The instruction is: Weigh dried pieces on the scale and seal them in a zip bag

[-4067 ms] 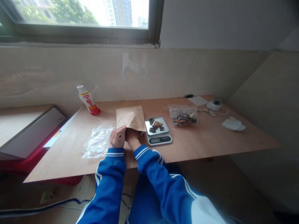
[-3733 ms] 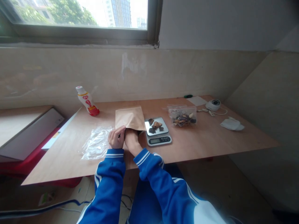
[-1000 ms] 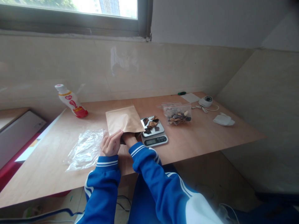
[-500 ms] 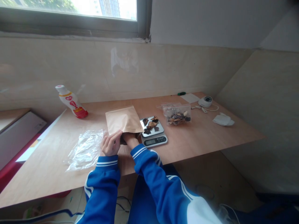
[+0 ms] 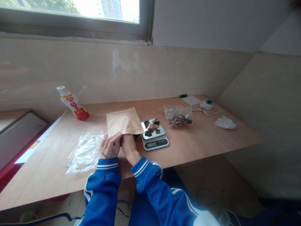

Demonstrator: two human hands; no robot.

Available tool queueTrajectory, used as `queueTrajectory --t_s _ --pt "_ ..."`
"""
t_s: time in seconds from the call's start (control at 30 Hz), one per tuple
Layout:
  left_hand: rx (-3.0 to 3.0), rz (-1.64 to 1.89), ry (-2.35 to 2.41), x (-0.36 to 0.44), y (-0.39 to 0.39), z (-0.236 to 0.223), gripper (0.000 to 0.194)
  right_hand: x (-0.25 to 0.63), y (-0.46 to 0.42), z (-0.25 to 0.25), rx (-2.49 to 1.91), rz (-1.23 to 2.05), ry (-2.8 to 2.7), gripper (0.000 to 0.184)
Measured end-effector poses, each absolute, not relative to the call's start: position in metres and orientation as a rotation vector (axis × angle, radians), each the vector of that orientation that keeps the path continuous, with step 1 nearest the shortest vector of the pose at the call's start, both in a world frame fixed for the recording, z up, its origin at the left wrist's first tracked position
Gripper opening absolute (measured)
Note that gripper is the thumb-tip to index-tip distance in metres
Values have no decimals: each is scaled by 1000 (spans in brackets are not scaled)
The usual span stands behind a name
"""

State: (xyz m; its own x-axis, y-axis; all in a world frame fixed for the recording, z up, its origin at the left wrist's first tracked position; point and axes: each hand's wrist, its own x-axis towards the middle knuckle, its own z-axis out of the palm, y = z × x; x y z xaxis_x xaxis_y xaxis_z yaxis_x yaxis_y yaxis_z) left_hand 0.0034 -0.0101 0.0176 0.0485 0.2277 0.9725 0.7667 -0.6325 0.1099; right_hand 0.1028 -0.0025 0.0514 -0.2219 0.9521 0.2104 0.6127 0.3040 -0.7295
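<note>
A flat kraft paper bag point(image 5: 122, 121) lies on the wooden table point(image 5: 47, 175), just left of a digital kitchen scale point(image 5: 154, 142). My left hand point(image 5: 109, 145) pinches the bag's lower edge with its fingertips. My right hand point(image 5: 128, 147) sits at that same edge, its fingers hidden inside or under the paper. A dark piece point(image 5: 137, 137) shows at the bag's right corner. Several dark and tan dried pieces point(image 5: 152, 126) lie on the scale's steel pan, touching neither hand.
A zip bag of dried pieces point(image 5: 178, 117) stands right of the scale. A crumpled transparent plastic bag point(image 5: 84, 153) lies left of my left hand. Farther off are a white-and-red bottle point(image 5: 72, 103), a white corded device point(image 5: 207, 104) and a white tissue point(image 5: 225, 122).
My right hand has slid back toward me, showing more wrist and fingers at the bag's edge. The view has shifted slightly. The bag and scale stay in place.
</note>
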Motion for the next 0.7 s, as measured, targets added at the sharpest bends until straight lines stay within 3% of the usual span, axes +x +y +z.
queueTrajectory --t_s 0.1,0.23,0.5,0.7 --pt "-1881 -1622 -1013 4 -12 18 22 107 -30 47 -1513 619 -1843 26" --pt "-1866 -1640 -1025 4 -14 18 29 125 -66 50 -1221 570 -1644 30" --pt "-1883 -1695 -1093 2 -14 13 23 220 -87 60 -1091 837 -1374 15" --pt "-1890 -1677 -1068 -1 -11 9 23 283 -69 45 -1365 269 -1362 19"
